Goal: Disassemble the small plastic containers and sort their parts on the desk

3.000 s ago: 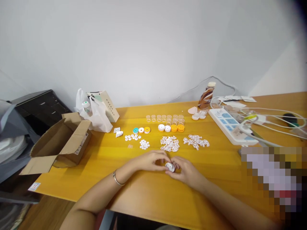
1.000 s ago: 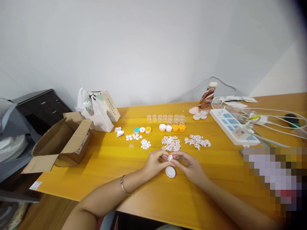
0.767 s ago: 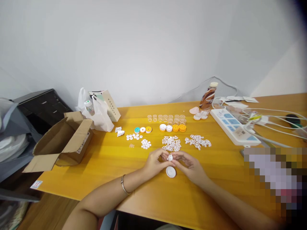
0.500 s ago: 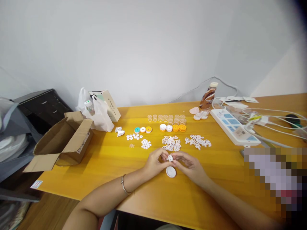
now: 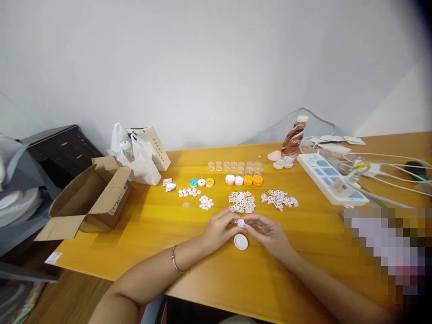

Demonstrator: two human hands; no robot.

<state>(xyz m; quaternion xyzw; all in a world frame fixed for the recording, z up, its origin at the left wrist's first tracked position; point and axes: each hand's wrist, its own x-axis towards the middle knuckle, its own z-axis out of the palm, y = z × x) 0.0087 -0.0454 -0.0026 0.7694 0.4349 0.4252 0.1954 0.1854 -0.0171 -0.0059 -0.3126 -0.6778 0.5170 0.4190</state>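
Between my left hand point(image 5: 221, 228) and my right hand point(image 5: 266, 231) is a small white plastic part point(image 5: 240, 222), pinched from both sides by fingers and thumbs. Its finer shape is too small to make out. Just below it on the table lies a round white disc point(image 5: 240, 242) with a raised rim. Beyond my hands is a pile of flat white openwork pieces point(image 5: 241, 202), with a second pile of similar pieces point(image 5: 279, 199) to its right. Small white round caps point(image 5: 206, 203) are heaped to the left.
Clear plastic rings point(image 5: 234, 167) stand in rows behind white and orange round lids point(image 5: 248, 180). An open cardboard box point(image 5: 101, 202) and a plastic bag point(image 5: 145, 166) are left; a bottle point(image 5: 294, 137), power strip point(image 5: 329, 180) and cables are right.
The small white part has turned slightly between my fingers. Both hands stay in nearly the same place, and the view has shifted a little.
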